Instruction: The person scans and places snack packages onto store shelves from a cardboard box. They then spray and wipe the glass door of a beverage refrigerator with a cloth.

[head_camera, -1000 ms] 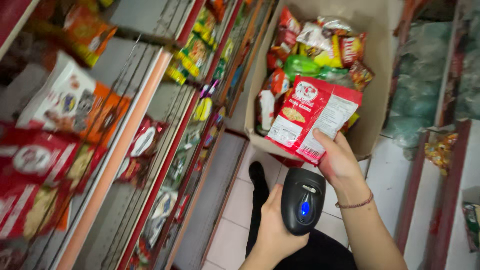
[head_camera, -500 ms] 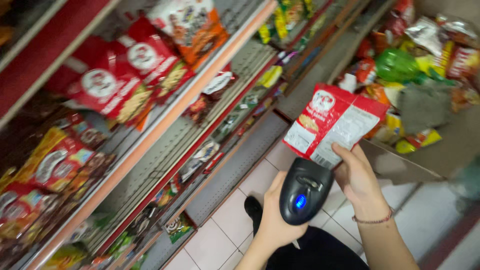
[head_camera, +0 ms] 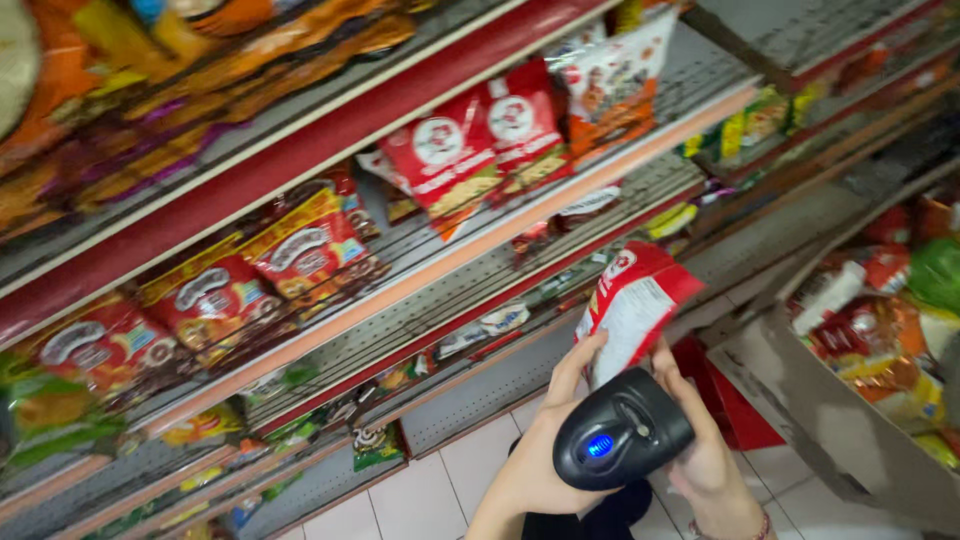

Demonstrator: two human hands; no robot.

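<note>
Red-and-white snack packet [head_camera: 632, 305] is gripped by the fingers of the right hand [head_camera: 705, 455] and steadied from the other side by the left hand [head_camera: 545, 455] — which is also clenched around a black barcode scanner [head_camera: 620, 430] just below the packet — beside stocked shelves [head_camera: 420, 270].

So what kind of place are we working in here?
Most likely a small grocery shop aisle: tiered red-edged wire shelves stocked with red snack packets, a cardboard box of mixed packets, and a black handheld barcode scanner.

Red-white snack pouch [head_camera: 632, 305] in hands; red bags [head_camera: 478, 150] on shelf.
</note>
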